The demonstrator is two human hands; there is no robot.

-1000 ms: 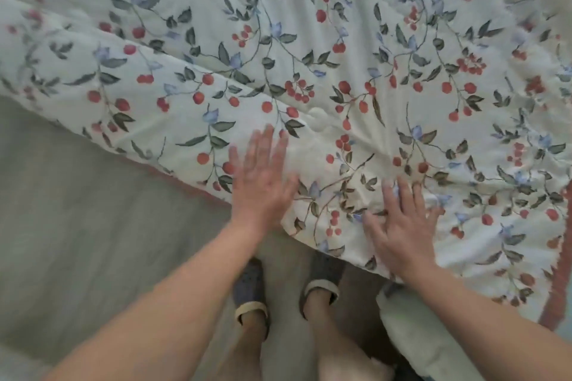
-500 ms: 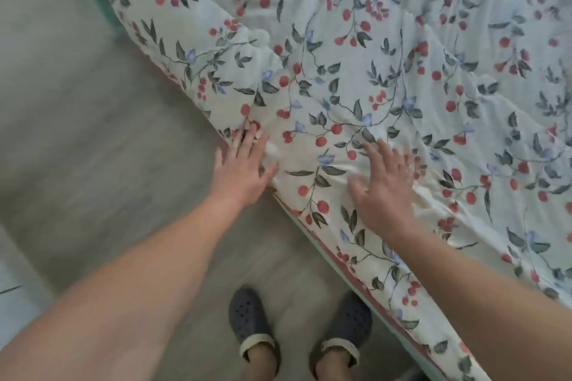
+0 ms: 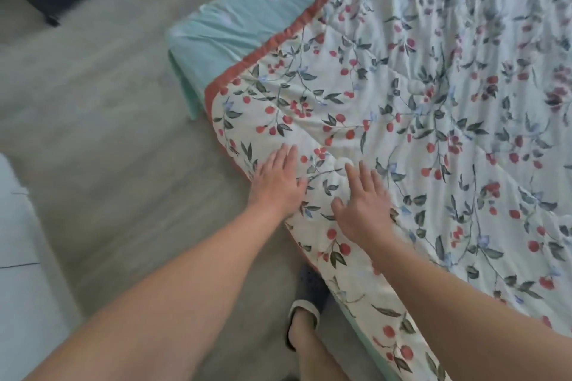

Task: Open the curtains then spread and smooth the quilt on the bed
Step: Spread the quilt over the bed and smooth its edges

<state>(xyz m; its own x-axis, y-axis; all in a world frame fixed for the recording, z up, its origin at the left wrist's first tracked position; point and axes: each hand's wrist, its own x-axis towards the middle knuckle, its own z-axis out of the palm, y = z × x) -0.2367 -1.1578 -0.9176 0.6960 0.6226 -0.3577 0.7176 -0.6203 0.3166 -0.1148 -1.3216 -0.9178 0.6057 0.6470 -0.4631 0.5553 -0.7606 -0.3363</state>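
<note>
left hand (image 3: 276,178) and right hand (image 3: 363,201) press flat on quilt (image 3: 402,120).

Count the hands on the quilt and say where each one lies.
2. The left hand lies flat at the quilt's near edge, by the corner. The right hand lies flat just beside it, farther in on the quilt.

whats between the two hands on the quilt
Only bare quilt, in the head view: a narrow printed strip separates left hand from right hand.
</note>
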